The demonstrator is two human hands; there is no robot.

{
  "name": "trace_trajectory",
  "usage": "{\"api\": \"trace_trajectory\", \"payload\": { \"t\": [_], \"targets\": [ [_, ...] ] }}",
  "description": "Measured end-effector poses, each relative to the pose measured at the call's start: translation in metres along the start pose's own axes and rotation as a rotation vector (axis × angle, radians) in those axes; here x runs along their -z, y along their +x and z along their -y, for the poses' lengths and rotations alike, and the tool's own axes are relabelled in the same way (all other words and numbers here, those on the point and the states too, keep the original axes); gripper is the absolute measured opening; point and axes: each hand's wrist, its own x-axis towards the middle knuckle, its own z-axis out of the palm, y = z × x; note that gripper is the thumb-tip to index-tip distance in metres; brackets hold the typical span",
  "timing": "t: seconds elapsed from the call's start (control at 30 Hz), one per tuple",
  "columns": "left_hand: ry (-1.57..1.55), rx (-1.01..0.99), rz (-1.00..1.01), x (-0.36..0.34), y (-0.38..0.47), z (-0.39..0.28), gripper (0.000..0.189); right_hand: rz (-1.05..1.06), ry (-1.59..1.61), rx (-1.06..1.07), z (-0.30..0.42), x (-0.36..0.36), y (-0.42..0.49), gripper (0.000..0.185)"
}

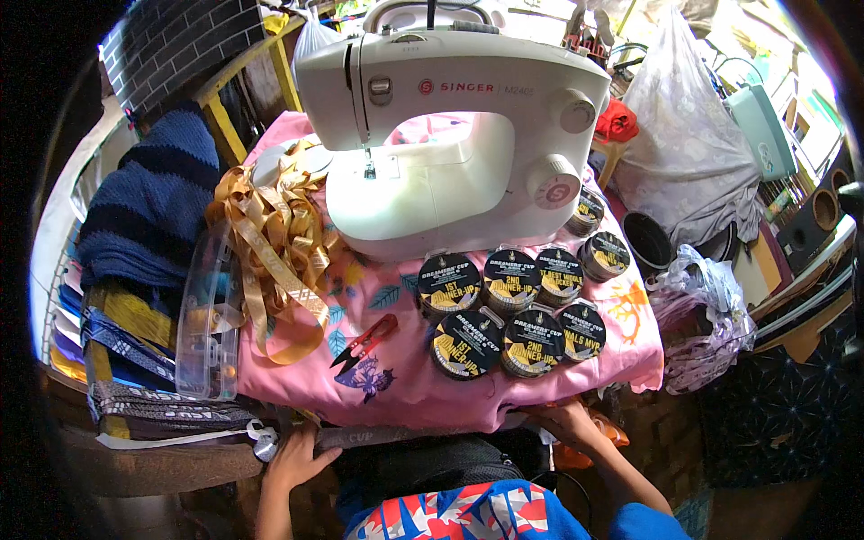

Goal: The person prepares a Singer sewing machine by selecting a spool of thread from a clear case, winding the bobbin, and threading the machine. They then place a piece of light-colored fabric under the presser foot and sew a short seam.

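Observation:
My left hand [297,455] is at the front edge of the pink floral cloth [398,398], beside a dark printed ribbon [378,437]; its fingertips are partly hidden, so its grip is unclear. My right hand [563,420] reaches to the cloth's front edge on the right, with its fingers hidden under it. On the cloth stand stacks of round printed medals [466,343] and red-handled thread snips [366,343]. Behind them is a white Singer sewing machine [432,223], its lamp lit. Gold satin ribbons [270,250] lie heaped left of it.
A clear plastic case [206,337] and folded dark printed lanyards [169,412] are at the left, near a blue striped knitted cloth [155,182]. Plastic bags [709,317] and a black bucket [646,239] stand at the right. A black bag [432,466] lies before me.

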Motion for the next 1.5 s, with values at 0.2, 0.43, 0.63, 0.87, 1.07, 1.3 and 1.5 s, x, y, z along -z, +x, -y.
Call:
{"api": "trace_trajectory", "payload": {
  "t": [0.2, 0.43, 0.63, 0.87, 1.07, 1.3, 1.5],
  "targets": [
    [0.316, -0.168, -0.118, 0.02, -0.026, -0.043, 0.089, 0.038, -0.046, -0.082, 0.03, 0.023, -0.015, 0.017],
    [0.129, -0.472, -0.068, 0.053, -0.039, -0.13, 0.046, 0.105, -0.263, -0.047, 0.036, 0.025, -0.015, 0.016],
    [-0.416, -1.107, -0.132, 0.054, 0.001, -0.195, 0.042, 0.34, -0.093, -0.1, 0.113, 0.064, 0.001, 0.018],
    [-0.851, -0.899, 0.787, 0.064, 0.039, -0.233, 0.045, 0.372, 0.297, 0.009, 0.197, 0.13, 0.047, 0.013],
    [-1.222, -0.878, 0.885, 0.099, 0.044, -0.176, 0.029, 0.023, 0.714, -0.274, 0.213, 0.149, 0.083, 0.03],
    [-0.621, -0.581, 0.104, 0.148, -0.001, -0.193, 0.044, 0.087, 0.917, 0.065, 0.182, 0.166, 0.102, 0.026],
    [-0.629, -0.592, 0.055, 0.162, 0.014, -0.166, 0.061, -0.286, 0.647, 0.004, 0.183, 0.169, 0.093, 0.026]
  ]
}}
